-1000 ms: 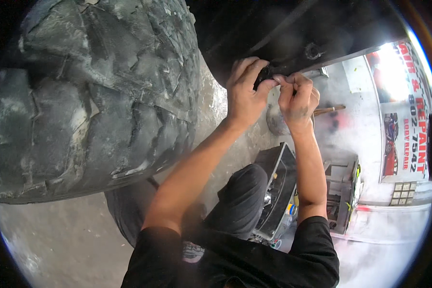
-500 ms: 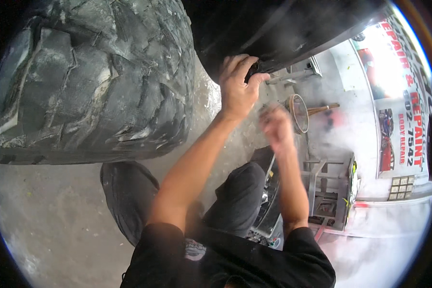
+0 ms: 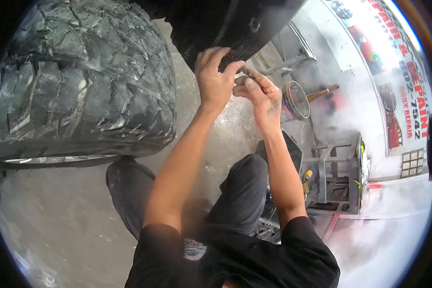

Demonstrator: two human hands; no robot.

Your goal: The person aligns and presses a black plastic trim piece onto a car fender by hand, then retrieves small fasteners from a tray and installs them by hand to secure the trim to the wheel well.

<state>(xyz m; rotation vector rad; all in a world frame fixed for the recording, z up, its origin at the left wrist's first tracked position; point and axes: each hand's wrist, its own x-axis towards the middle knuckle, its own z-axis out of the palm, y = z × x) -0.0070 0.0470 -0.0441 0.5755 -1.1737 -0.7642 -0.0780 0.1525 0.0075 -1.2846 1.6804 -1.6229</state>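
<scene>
A large black vehicle panel [image 3: 235, 29] comes down from the top of the view. My left hand [image 3: 212, 89] grips its lower edge with curled fingers, and its thumb points right. Right beside that thumb, my right hand [image 3: 263, 98] is closed in a pinch, with its fingertips close to the panel's edge. A small dark thing seems to be between the fingertips, too hidden to name. To the left of both hands stands a big, worn tyre [image 3: 89, 91] with chunky, dusty tread.
Behind my right hand are a round hoop-like container [image 3: 297, 100] and wooden sticks [image 3: 324, 92]. Grey metal stands [image 3: 325, 173] line the right wall, below a printed banner [image 3: 393, 72]. A dark tray or case [image 3: 290, 153] lies beside my right knee on the concrete floor [image 3: 72, 211].
My right hand has risen leftward to meet my left thumb and has closed in a pinch. My left hand still grips the panel. The whole view has shifted slightly.
</scene>
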